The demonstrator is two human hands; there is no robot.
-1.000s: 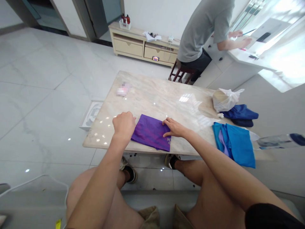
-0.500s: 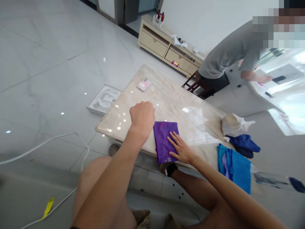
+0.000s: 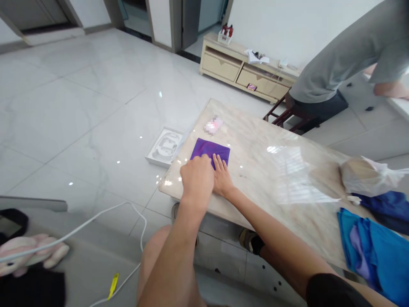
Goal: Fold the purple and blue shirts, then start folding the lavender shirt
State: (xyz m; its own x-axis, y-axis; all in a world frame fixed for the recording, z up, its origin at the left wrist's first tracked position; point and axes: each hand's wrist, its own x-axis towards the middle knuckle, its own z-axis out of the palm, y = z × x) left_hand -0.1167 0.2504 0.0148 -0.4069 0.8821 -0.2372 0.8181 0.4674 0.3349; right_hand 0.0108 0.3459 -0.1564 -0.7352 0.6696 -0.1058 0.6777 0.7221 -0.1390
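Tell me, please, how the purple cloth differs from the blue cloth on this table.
The purple cloth is folded into a neat flat square, while the blue cloth lies in a loose layered heap showing a lilac layer. The purple cloth sits under the left hand and the right hand; the blue cloth is untouched, further right. Both lie on the marble table.

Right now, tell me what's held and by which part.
The right hand lies flat on the folded purple cloth, not gripping. The left hand covers its near edge; any grip there is hidden.

Smooth purple cloth on a glossy marble tabletop (polished, almost wet-looking).
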